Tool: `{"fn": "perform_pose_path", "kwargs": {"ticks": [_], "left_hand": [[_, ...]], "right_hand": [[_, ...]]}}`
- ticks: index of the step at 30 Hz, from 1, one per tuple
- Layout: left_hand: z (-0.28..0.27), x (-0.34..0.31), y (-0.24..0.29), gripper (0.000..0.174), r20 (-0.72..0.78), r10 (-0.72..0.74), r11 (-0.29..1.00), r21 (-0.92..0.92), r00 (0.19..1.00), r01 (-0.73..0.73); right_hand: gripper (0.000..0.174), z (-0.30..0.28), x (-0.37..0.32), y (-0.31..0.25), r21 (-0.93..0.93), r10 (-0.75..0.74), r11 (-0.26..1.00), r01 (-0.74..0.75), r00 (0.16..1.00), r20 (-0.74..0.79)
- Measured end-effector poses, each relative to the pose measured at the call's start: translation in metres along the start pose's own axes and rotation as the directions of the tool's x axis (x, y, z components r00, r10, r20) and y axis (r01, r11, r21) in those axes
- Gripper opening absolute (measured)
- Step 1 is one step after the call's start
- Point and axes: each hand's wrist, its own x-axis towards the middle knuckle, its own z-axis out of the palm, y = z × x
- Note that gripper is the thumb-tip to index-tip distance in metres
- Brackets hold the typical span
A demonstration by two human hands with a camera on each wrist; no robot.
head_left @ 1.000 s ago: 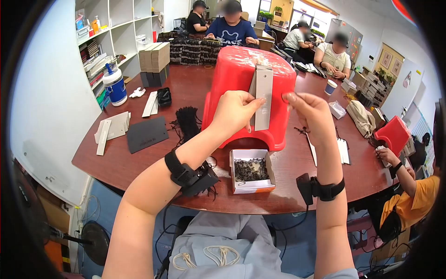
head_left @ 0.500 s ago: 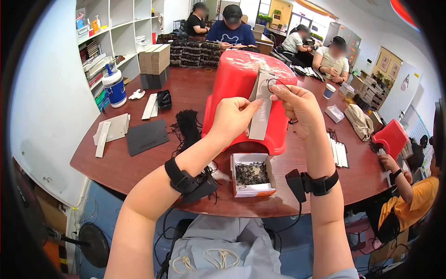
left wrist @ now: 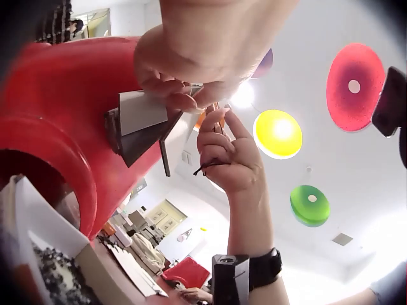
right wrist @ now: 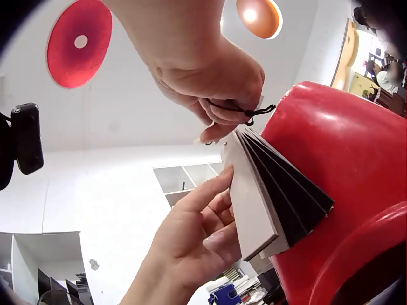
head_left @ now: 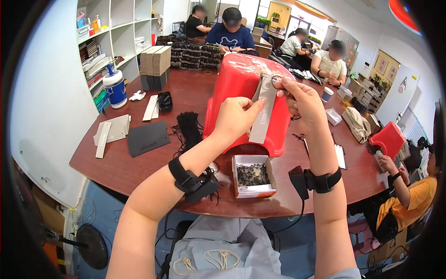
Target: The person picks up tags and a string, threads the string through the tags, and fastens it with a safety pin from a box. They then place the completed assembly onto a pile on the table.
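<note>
A small stack of long hang tags (head_left: pixel 260 118), pale grey with lettering in front and dark cards behind, leans upright against an upturned red plastic stool (head_left: pixel 227 93). My left hand (head_left: pixel 237 116) pinches the stack at its left edge, thumb on the grey face. At the top end of the tags, my right hand (head_left: pixel 304 102) pinches a thin black cord (head_left: pixel 274 79) bent into a loop. In the right wrist view, the cord's knotted part (right wrist: pixel 249 115) hangs out beside the curled fingers, and the dark cards (right wrist: pixel 286 184) fan apart at the bottom.
An open white box (head_left: pixel 253 191) of small dark pieces stands before the stool. Left of it lie a black cord bundle (head_left: pixel 189 125), a dark card (head_left: pixel 147 138) and loose grey tags (head_left: pixel 103 139). White tags (head_left: pixel 340 156) lie right. Several people sit around the table (head_left: pixel 195 83).
My right hand has moved left, bringing the black cord to the top of the tags. The tags now tilt, top end to the right. My left hand keeps its pinch.
</note>
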Motion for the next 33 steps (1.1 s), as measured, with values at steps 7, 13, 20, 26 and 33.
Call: {"fn": "perform_pose_path", "kwargs": {"ticks": [7,13,20,26,33], "left_hand": [[-0.004,0.014,0.009,0.044,-0.055,0.027,0.989,0.147,0.998,-0.019],[-0.008,0.022,0.006,0.046,0.000,-0.023,0.984,0.175,1.000,0.022],[-0.006,0.025,0.003,0.046,-0.020,0.021,0.984,0.179,1.000,-0.018],[-0.007,0.024,0.003,0.045,-0.019,0.006,0.989,0.150,1.000,-0.003],[-0.008,0.026,-0.003,0.040,0.042,-0.012,0.998,0.058,0.999,0.010]], "right_hand": [[0.023,0.005,-0.003,0.002,-0.151,-0.050,0.987,0.047,0.999,-0.013],[0.025,0.006,0.003,0.016,-0.348,-0.310,0.892,0.289,0.951,-0.006],[0.024,0.008,0.009,0.017,-0.608,-0.463,0.709,0.357,0.886,-0.019],[0.025,0.013,0.010,0.009,-0.512,-0.402,0.792,0.333,0.915,-0.026],[0.023,0.013,0.009,0.006,-0.374,-0.266,0.899,0.227,0.962,-0.056]]}}
